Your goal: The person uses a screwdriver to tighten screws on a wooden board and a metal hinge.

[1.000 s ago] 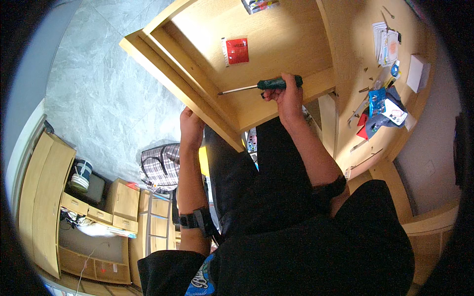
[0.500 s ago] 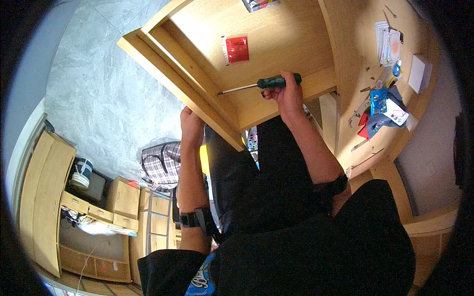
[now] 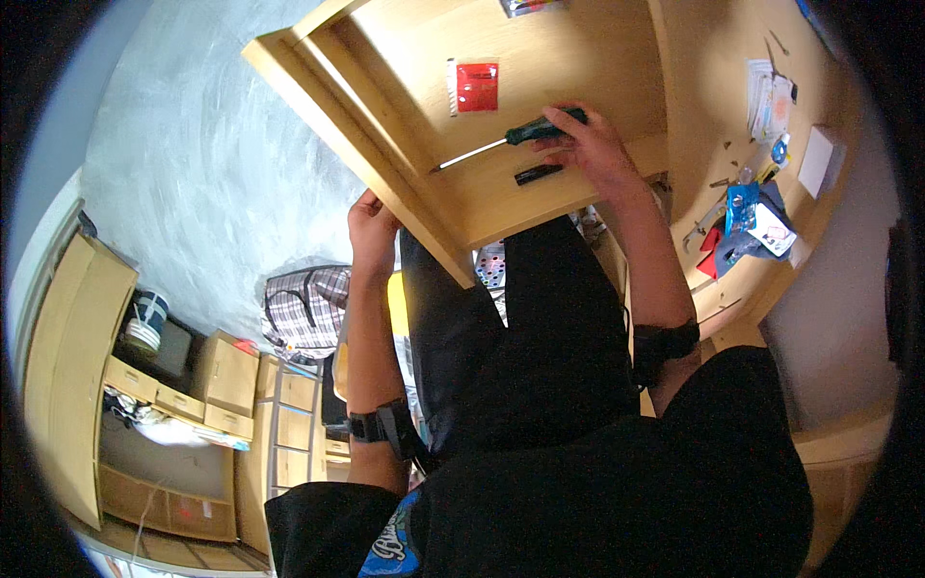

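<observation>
A light wooden drawer [image 3: 578, 217] is pulled out over my lap, its front panel slanting from upper left to lower middle. My left hand [image 3: 372, 229] grips the outer side of that panel, fingertips partly hidden. Inside, my right hand [image 3: 599, 149] holds a screwdriver [image 3: 532, 131] by its dark green handle, fingers loosely around it. The metal shaft points left, with the tip at the inner face of the drawer's front. A short black object [image 3: 538, 174] lies just below the right hand. Farther back on the drawer bottom is a red packet [image 3: 477, 88].
At right, the wooden desktop [image 3: 708, 125] carries a stack of cards [image 3: 769, 101], a white box [image 3: 817, 162], a blue packet [image 3: 742, 206] and several screws. A plaid bag [image 3: 306, 306] stands on the grey floor at left, near a ladder [image 3: 293, 424] and cabinets [image 3: 72, 385].
My right hand has shifted right and slightly up, its fingers looser on the screwdriver handle. The black object now shows on its own below the hand. The whole view has shifted slightly.
</observation>
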### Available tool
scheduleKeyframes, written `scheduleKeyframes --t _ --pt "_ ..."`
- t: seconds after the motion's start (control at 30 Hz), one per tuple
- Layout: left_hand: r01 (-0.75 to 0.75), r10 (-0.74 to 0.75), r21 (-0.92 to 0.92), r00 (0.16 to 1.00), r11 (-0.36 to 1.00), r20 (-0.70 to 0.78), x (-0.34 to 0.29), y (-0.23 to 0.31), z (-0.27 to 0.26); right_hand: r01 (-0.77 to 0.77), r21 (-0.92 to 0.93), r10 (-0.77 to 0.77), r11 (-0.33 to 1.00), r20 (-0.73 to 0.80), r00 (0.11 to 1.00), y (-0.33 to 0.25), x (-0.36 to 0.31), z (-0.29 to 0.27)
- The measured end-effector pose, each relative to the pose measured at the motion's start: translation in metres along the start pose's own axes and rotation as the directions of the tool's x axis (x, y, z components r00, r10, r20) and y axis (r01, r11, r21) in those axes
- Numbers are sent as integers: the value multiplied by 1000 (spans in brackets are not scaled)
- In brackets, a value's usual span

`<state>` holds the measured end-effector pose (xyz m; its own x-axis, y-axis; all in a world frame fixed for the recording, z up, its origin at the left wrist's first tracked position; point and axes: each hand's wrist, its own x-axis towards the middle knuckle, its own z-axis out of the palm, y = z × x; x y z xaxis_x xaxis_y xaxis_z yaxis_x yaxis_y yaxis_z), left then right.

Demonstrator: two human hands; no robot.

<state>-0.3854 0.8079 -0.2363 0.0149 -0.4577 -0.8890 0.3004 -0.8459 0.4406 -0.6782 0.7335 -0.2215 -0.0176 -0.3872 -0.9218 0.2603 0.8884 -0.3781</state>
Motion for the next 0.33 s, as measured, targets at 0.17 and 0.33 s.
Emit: scheduleKeyframes --t 0.17,0.33 --pt "-140 152 167 986 976 -61 -5 -1 8 37 -185 -10 982 145 989 -12 9 -7" --pt "-210 227 255 973 944 -41 -11 -4 5 81 -320 -16 944 201 980 -14 23 -11"
